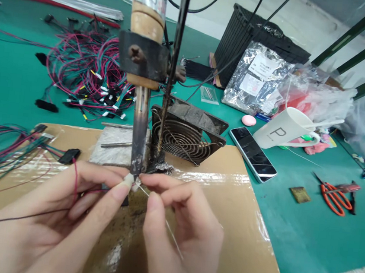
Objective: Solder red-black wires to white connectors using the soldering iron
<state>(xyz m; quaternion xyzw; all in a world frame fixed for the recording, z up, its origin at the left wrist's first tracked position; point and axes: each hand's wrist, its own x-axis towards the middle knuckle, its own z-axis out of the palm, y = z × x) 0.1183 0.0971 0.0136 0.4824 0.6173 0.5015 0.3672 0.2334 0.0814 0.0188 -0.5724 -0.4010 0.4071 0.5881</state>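
Observation:
Just under the tip of an upright soldering iron (139,138), clamped to a stand, my two hands meet. My left hand (73,212) pinches a small white connector (129,178) between thumb and forefinger. Dark and pink wires run from it across the palm and out to the left. My right hand (181,227) is closed on a thin strand of solder wire (172,233), whose end reaches the iron's tip beside the connector. The exact contact point is partly hidden by the fingertips.
Behind the iron stand a foil-wrapped block (111,146) and a black fan (189,133). Wire harnesses (85,65) heap at the back left. To the right are a phone (252,154), a white mug (277,129) and orange-handled scissors (334,198). Cardboard (238,229) covers the bench.

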